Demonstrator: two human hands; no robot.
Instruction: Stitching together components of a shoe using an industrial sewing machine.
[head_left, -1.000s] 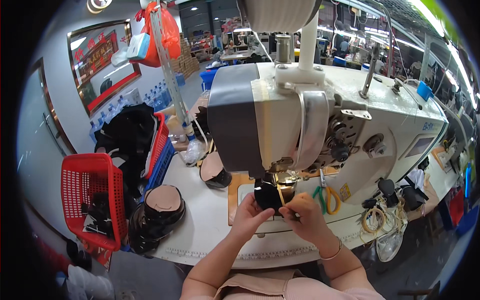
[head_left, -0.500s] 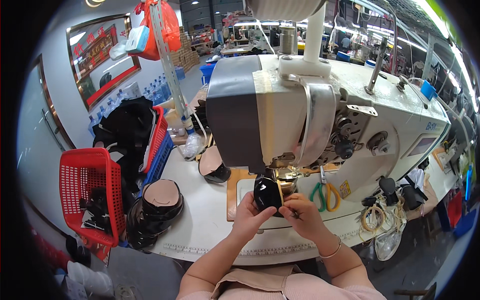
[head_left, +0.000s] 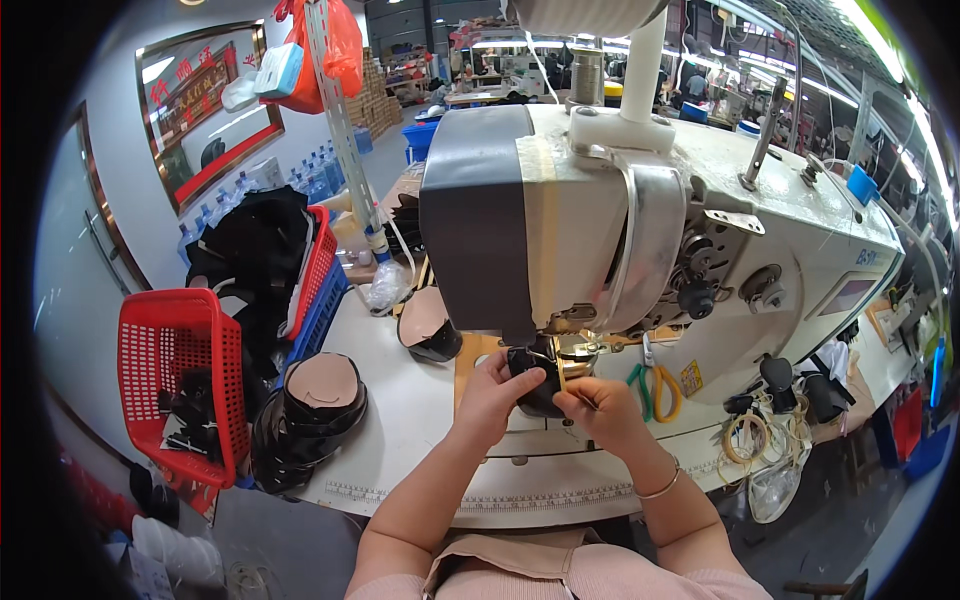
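A glossy black shoe upper (head_left: 540, 398) sits beneath the head of the sewing machine (head_left: 590, 230), at its needle area. My left hand (head_left: 490, 400) grips its left side, thumb laid across the dark surface and fingers behind. On the opposite side, my right hand (head_left: 604, 408) pinches the upper's edge, where a narrow tan strip (head_left: 561, 374) runs down to the fingertips. Something small and thin shows at that hand's fingers, too small to name. The needle's tip is hard to make out behind the work.
Left on the table stand a stack of black uppers (head_left: 325, 385) with pink lining and a single upper (head_left: 430, 325). A red basket (head_left: 230, 385) holds black pieces. Scissors (head_left: 655, 385) with green and orange handles lie right of my hands, beyond them cord rolls (head_left: 745, 438).
The shoe upper has turned and tilted under the machine head. My left hand has moved up and slightly left, its thumb now further over the upper; my right hand has shifted slightly upward.
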